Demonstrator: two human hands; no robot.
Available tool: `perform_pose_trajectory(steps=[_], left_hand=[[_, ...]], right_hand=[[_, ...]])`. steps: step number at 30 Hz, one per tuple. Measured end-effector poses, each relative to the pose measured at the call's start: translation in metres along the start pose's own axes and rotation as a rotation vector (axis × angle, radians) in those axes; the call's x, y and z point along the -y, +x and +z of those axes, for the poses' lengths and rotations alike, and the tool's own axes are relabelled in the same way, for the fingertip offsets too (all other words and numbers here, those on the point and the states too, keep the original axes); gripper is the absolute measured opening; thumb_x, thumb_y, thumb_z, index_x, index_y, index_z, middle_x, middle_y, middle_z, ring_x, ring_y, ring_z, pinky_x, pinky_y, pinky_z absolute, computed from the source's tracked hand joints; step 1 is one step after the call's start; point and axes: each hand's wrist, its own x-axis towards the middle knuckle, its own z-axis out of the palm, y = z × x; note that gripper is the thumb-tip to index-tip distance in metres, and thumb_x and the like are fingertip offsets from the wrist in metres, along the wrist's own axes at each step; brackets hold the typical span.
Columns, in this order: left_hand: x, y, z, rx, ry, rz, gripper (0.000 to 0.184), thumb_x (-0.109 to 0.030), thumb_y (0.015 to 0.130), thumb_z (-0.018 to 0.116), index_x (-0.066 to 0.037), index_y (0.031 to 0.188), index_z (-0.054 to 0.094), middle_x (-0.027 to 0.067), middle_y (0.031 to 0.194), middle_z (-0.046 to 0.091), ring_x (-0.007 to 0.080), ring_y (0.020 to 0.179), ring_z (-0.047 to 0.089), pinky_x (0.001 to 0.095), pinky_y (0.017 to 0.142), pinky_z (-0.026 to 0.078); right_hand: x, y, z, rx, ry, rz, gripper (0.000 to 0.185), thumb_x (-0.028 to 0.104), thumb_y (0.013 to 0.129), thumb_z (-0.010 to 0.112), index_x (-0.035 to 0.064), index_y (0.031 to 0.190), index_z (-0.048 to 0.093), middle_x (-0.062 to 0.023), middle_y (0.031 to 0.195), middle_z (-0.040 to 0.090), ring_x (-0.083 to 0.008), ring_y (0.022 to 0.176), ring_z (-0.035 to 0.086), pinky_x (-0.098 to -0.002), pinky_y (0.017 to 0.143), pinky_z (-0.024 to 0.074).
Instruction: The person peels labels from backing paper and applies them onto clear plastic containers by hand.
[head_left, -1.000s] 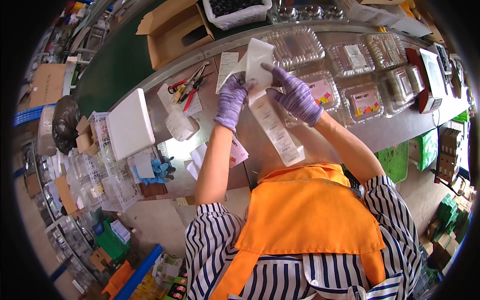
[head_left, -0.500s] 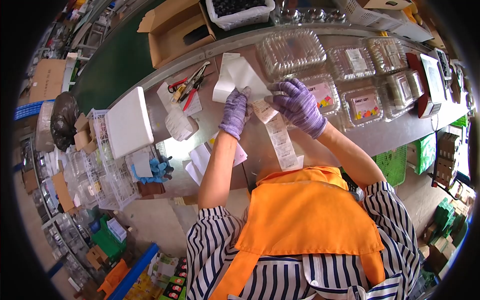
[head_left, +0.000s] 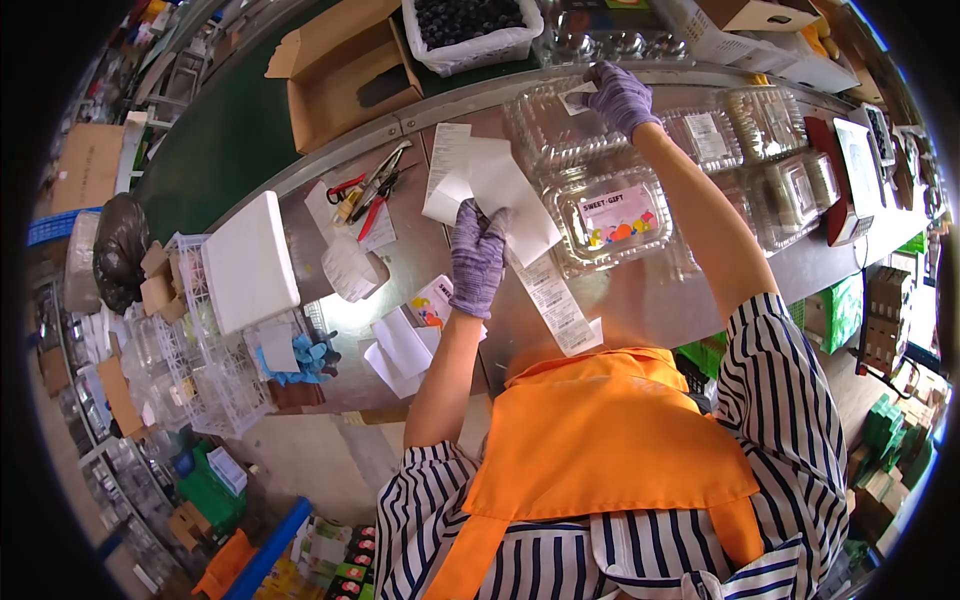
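Observation:
My left hand [head_left: 478, 258], in a purple knit glove, is closed on a long strip of printed labels [head_left: 552, 300] with white backing paper [head_left: 510, 195]. The strip hangs down toward the orange apron. My right hand [head_left: 620, 98], gloved the same way, reaches to the far clear plastic clamshell box [head_left: 545, 130]. A small white label [head_left: 577, 98] is at its fingertips, over the lid; whether it is stuck down I cannot tell. Nearer stands another clamshell box [head_left: 570, 255] with a pink SWEET GIFT card [head_left: 618, 215] under its lid.
More clamshell boxes [head_left: 765, 120] stand at the right. Scissors and pliers [head_left: 370, 200] lie on papers at the left, near a white foam lid [head_left: 250, 262]. Behind are an open cardboard box [head_left: 345, 90] and a lined basket of dark fruit [head_left: 470, 30]. Loose cards [head_left: 400, 345] lie by my left forearm.
My right hand has left the label strip and moved up and right to the far box, with a small label at its fingers. My left hand keeps the strip, slightly lower.

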Motion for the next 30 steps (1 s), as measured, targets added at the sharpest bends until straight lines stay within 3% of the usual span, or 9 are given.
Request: perform_pose_trajectory(steps=[4, 9, 11, 17, 19, 21, 25, 26, 30], left_hand=[[-0.007, -0.024, 0.007, 0.014, -0.040, 0.077, 0.013, -0.010, 0.090, 0.057, -0.006, 0.101, 0.054, -0.0024, 0.071, 0.054, 0.0028, 0.050, 0.043, 0.0186, 0.045, 0.037], [0.016, -0.041, 0.009, 0.001, 0.250, 0.351, 0.017, -0.012, 0.089, 0.058, -0.002, 0.103, 0.060, 0.0088, 0.083, 0.066, 0.0144, 0.061, 0.059, 0.0294, 0.056, 0.048], [0.028, -0.045, 0.006, 0.067, 0.562, 0.532, 0.019, -0.016, 0.087, 0.062, -0.001, 0.099, 0.062, 0.0177, 0.079, 0.066, 0.0231, 0.066, 0.065, 0.0333, 0.062, 0.051], [0.045, -0.042, -0.005, 0.408, 0.504, 0.217, 0.021, -0.022, 0.084, 0.065, -0.007, 0.098, 0.063, 0.0039, 0.067, 0.062, 0.0147, 0.054, 0.059, 0.0280, 0.051, 0.048], [0.007, -0.035, -0.011, 0.292, 0.271, -0.186, 0.023, -0.028, 0.083, 0.067, -0.007, 0.092, 0.063, -0.0001, 0.058, 0.057, 0.0111, 0.044, 0.053, 0.0239, 0.040, 0.041], [0.006, -0.017, -0.022, 0.051, -0.125, -0.285, 0.026, -0.034, 0.084, 0.065, -0.008, 0.088, 0.061, -0.0042, 0.051, 0.049, 0.0044, 0.035, 0.040, 0.0194, 0.032, 0.028], [-0.011, -0.017, -0.019, 0.085, 0.082, -0.070, 0.020, -0.029, 0.088, 0.062, -0.010, 0.083, 0.065, -0.0045, 0.046, 0.043, 0.0036, 0.036, 0.036, 0.0206, 0.035, 0.028], [-0.011, -0.024, -0.018, 0.180, 0.095, 0.069, 0.019, -0.028, 0.086, 0.064, -0.010, 0.091, 0.068, -0.0051, 0.049, 0.045, 0.0031, 0.038, 0.036, 0.0204, 0.036, 0.027], [-0.018, -0.027, -0.012, 0.271, 0.281, -0.122, 0.025, -0.025, 0.084, 0.067, -0.009, 0.102, 0.061, -0.0047, 0.048, 0.045, 0.0048, 0.037, 0.040, 0.0186, 0.034, 0.028]], right_hand=[[0.010, -0.008, 0.004, -0.336, -0.207, -0.107, 0.053, 0.040, 0.072, 0.073, 0.0158, 0.115, 0.054, -0.0056, 0.113, 0.060, -0.0222, 0.108, 0.054, -0.0445, 0.091, 0.0408], [0.041, -0.079, 0.000, 0.560, 0.987, 0.032, 0.067, 0.053, 0.080, 0.064, 0.0112, 0.129, 0.045, -0.0148, 0.117, 0.056, -0.0205, 0.090, 0.063, -0.0311, 0.067, 0.0541], [0.053, -0.109, 0.005, 0.686, 1.085, 0.013, 0.067, 0.046, 0.082, 0.064, 0.0080, 0.133, 0.042, -0.0153, 0.122, 0.053, -0.0191, 0.104, 0.058, -0.0294, 0.078, 0.0517], [0.055, -0.145, 0.002, 0.538, 1.340, -0.197, 0.071, 0.013, 0.080, 0.068, 0.0094, 0.141, 0.031, -0.0117, 0.139, 0.040, -0.0189, 0.119, 0.045, -0.0310, 0.099, 0.0388], [0.053, -0.155, -0.008, 0.564, 1.207, -0.344, 0.074, 0.008, 0.078, 0.069, 0.0100, 0.141, 0.030, -0.0119, 0.134, 0.044, -0.0187, 0.116, 0.047, -0.0323, 0.099, 0.0385], [0.049, -0.160, -0.004, 0.463, 0.961, -0.604, 0.074, 0.011, 0.079, 0.069, 0.0124, 0.141, 0.030, -0.0135, 0.127, 0.051, -0.0189, 0.112, 0.051, -0.0343, 0.097, 0.0414], [0.048, -0.169, -0.009, 0.737, 1.423, -0.171, 0.070, 0.014, 0.082, 0.068, 0.0116, 0.141, 0.031, -0.0127, 0.117, 0.056, -0.0185, 0.109, 0.052, -0.0336, 0.093, 0.0425], [0.047, -0.167, -0.010, 0.677, 1.453, -0.119, 0.068, 0.011, 0.083, 0.067, 0.0099, 0.141, 0.032, -0.0075, 0.133, 0.046, -0.0159, 0.116, 0.047, -0.0307, 0.098, 0.0387], [0.056, -0.165, -0.010, 0.427, 1.299, -0.263, 0.063, 0.006, 0.080, 0.068, 0.0112, 0.136, 0.040, -0.0035, 0.093, 0.058, -0.0103, 0.085, 0.054, -0.0251, 0.079, 0.0462]])
